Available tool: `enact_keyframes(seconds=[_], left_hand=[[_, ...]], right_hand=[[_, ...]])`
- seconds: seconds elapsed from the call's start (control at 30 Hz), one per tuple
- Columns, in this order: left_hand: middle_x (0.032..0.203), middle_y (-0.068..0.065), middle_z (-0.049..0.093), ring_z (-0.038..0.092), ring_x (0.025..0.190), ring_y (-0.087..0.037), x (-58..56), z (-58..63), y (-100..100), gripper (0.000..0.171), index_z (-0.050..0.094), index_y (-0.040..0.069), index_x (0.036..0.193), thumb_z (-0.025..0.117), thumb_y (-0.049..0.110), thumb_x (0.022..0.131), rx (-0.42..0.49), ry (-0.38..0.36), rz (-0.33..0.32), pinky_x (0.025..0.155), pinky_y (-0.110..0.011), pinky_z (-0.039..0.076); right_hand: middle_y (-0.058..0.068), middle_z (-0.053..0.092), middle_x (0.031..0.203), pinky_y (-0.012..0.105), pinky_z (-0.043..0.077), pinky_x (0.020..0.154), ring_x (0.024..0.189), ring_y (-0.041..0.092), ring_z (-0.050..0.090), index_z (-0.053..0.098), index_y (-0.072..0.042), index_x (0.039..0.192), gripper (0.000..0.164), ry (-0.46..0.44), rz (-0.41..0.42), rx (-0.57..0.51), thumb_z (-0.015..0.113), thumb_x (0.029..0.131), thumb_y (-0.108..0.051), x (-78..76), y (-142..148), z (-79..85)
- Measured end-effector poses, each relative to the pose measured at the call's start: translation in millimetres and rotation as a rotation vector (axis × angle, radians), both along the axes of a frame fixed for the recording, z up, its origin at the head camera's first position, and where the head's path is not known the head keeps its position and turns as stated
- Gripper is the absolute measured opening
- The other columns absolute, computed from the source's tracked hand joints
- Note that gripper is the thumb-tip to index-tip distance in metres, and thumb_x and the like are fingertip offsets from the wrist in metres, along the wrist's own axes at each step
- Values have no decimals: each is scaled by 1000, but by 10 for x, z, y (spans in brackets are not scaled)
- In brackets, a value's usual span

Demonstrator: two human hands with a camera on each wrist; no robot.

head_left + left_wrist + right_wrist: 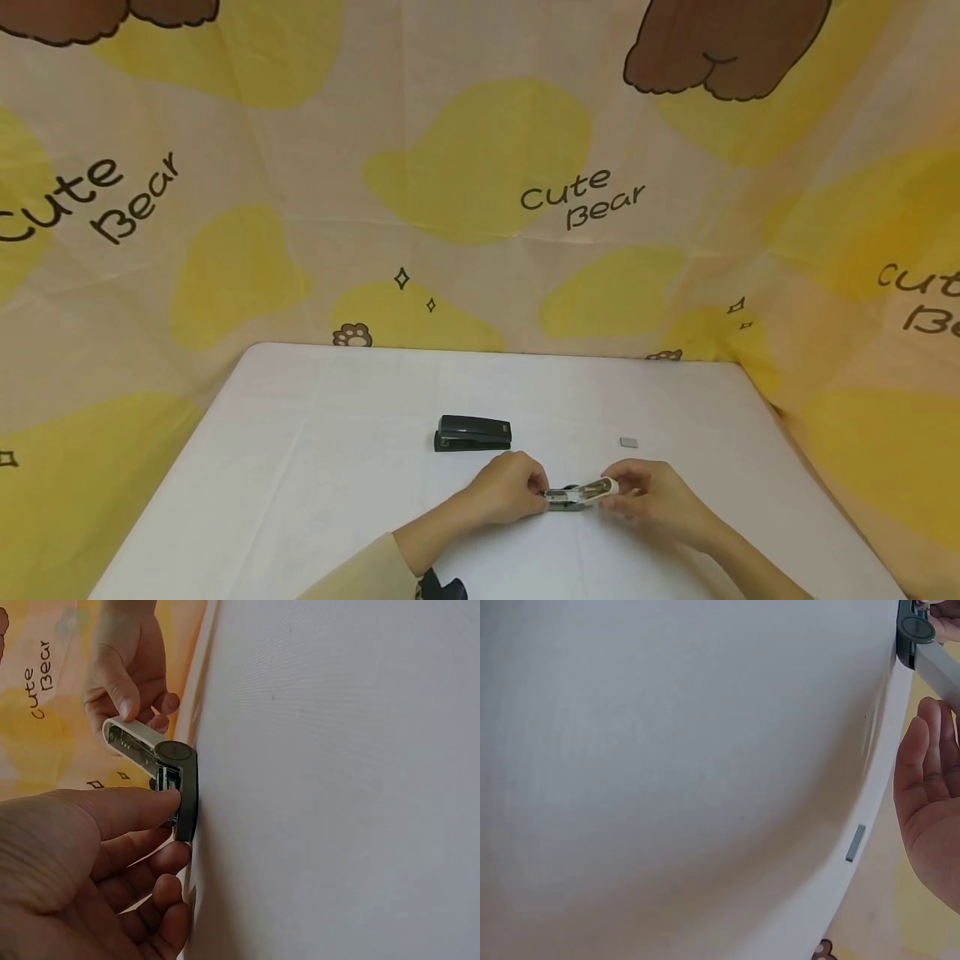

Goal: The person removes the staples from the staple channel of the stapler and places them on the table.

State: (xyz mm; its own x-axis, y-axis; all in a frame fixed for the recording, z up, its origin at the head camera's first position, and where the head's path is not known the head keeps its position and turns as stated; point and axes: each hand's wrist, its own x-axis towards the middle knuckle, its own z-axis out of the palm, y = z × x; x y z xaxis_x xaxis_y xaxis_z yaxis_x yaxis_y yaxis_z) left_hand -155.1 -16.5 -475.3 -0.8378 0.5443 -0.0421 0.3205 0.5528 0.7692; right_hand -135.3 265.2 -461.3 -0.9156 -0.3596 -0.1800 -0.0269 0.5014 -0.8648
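On the table (300,433), pinches white stapler (573,500) in left hand (507,486) and its raised cover (597,490) in right hand (663,504), risking a strained hinge (177,751) from too hard a pull.

A white table (337,392) with rounded far corners was observed. A black stapler (474,433) stood on its top, its length running roughly left to right in the head view. A small grey block (628,442) lay to the right of it, well apart; the right wrist view showed it as a narrow strip. A printed cloth (465,167) hung behind the table and to both sides. It bore yellow patches on beige, "Cute Bear" lettering, sparkle outlines, paw marks and brown figures cut off at the upper edge.
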Motion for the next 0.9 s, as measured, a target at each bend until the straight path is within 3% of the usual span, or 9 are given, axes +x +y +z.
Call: enact_keyframes(seconds=[0.43, 0.9], left_hand=[[68, 13, 58, 49, 70, -5, -80, -25, 379, 7, 80, 10, 86, 82, 9, 80, 0, 35, 24, 66, -23, 42], [67, 13, 57, 48, 65, -4, -159, -66, 695, 7, 81, 11, 87, 82, 9, 81, -36, 83, 54, 61, -21, 39]], right_hand=[[11, 73, 90, 30, 56, 61, 72, 17, 68, 69, 3, 119, 41, -8, -93, 14, 85, 87, -15, 1, 263, 76], [10, 74, 94, 29, 55, 62, 77, 12, 66, 68, 3, 123, 43, 31, -161, 75, 85, 87, -15, -17, 514, 36]])
